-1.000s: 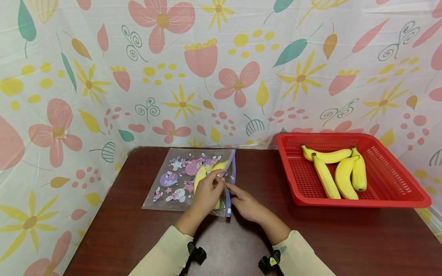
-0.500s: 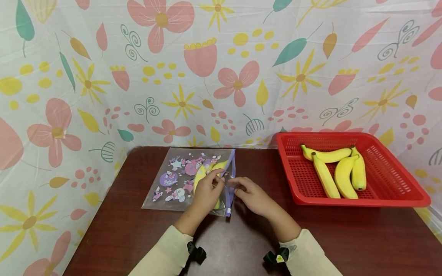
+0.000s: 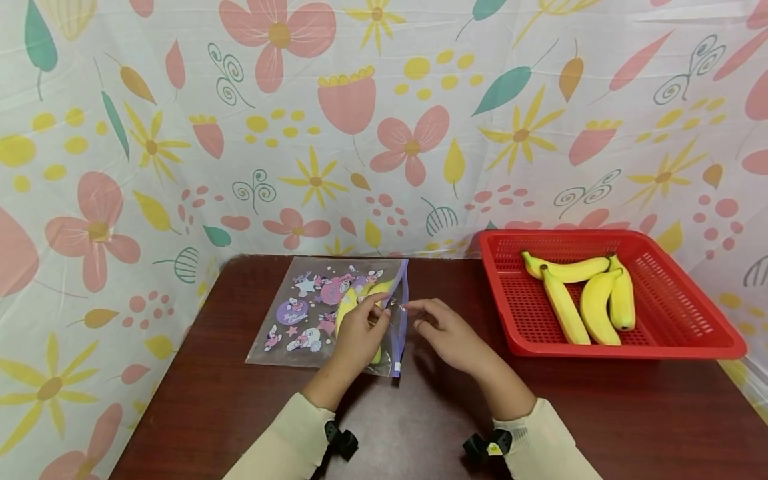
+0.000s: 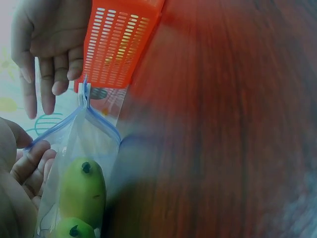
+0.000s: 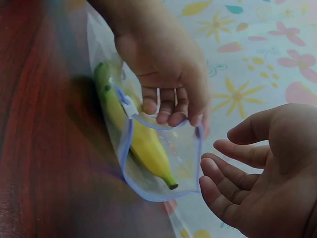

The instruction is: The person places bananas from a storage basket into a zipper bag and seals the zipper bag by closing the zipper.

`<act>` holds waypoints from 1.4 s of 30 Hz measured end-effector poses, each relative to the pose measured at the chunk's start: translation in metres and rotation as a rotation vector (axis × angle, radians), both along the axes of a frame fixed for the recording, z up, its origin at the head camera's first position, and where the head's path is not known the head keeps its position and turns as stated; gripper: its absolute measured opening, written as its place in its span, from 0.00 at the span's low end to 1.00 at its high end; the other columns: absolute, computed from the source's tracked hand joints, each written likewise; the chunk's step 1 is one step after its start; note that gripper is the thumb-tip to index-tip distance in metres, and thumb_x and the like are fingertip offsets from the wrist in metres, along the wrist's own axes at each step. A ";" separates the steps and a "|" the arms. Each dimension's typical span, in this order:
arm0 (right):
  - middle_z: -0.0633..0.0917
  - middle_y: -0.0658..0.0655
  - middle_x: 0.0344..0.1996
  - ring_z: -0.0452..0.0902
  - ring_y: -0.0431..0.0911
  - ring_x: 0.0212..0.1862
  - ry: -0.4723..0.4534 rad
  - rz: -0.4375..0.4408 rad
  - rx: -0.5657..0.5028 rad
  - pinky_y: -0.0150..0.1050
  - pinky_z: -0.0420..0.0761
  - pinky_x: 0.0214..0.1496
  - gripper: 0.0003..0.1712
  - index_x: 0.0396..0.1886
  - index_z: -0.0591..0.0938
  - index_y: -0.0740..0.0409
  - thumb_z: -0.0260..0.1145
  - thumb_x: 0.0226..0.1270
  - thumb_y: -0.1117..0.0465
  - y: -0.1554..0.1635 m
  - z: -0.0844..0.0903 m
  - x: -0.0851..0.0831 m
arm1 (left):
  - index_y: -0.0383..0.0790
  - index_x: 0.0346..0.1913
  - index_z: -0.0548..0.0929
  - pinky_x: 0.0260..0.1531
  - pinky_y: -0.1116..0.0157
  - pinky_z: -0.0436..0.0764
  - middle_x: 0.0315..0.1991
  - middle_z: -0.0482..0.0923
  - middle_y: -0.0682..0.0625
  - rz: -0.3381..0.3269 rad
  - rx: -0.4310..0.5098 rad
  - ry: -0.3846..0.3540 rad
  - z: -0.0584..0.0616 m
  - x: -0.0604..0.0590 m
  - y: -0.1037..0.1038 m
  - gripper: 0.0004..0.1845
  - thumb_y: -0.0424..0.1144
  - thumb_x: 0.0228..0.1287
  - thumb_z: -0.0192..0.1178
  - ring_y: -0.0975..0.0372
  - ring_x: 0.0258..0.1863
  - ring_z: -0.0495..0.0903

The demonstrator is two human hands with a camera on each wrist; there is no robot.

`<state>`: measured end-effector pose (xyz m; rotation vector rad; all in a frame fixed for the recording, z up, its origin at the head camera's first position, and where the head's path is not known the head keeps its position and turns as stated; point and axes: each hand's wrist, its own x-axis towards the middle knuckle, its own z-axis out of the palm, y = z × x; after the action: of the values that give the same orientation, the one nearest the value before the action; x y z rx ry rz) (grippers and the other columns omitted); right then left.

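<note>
Both hands (image 3: 402,330) higher along zip bag (image 3: 324,313).

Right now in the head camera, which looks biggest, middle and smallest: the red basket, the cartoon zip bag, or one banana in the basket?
1. Red basket, plainly the biggest.
2. Cartoon zip bag, middle.
3. One banana in the basket, smallest.
</note>
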<state>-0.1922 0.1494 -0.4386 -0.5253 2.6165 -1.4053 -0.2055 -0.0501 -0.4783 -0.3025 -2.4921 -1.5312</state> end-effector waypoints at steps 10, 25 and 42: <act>0.80 0.54 0.57 0.78 0.50 0.58 0.049 -0.058 -0.005 0.53 0.80 0.61 0.20 0.64 0.78 0.50 0.57 0.75 0.62 0.013 0.016 0.000 | 0.44 0.59 0.83 0.33 0.72 0.80 0.30 0.83 0.53 0.012 -0.014 0.027 0.001 0.001 0.001 0.17 0.36 0.69 0.62 0.68 0.27 0.77; 0.78 0.56 0.58 0.73 0.50 0.61 0.075 -0.103 -0.027 0.53 0.76 0.64 0.19 0.66 0.76 0.50 0.55 0.79 0.59 0.037 0.030 -0.002 | 0.45 0.59 0.83 0.31 0.72 0.80 0.30 0.84 0.53 0.010 -0.015 0.031 0.000 0.000 0.001 0.17 0.37 0.69 0.62 0.69 0.26 0.77; 0.76 0.60 0.61 0.72 0.55 0.64 0.162 -0.224 0.026 0.34 0.74 0.62 0.24 0.70 0.73 0.54 0.57 0.79 0.55 0.068 0.041 -0.006 | 0.45 0.59 0.83 0.32 0.71 0.80 0.30 0.84 0.53 0.007 -0.001 0.029 0.000 0.001 0.001 0.17 0.36 0.69 0.62 0.68 0.26 0.78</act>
<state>-0.1983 0.2171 -0.3980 -0.3655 2.8970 -1.4424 -0.2046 -0.0496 -0.4783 -0.3137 -2.4696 -1.5126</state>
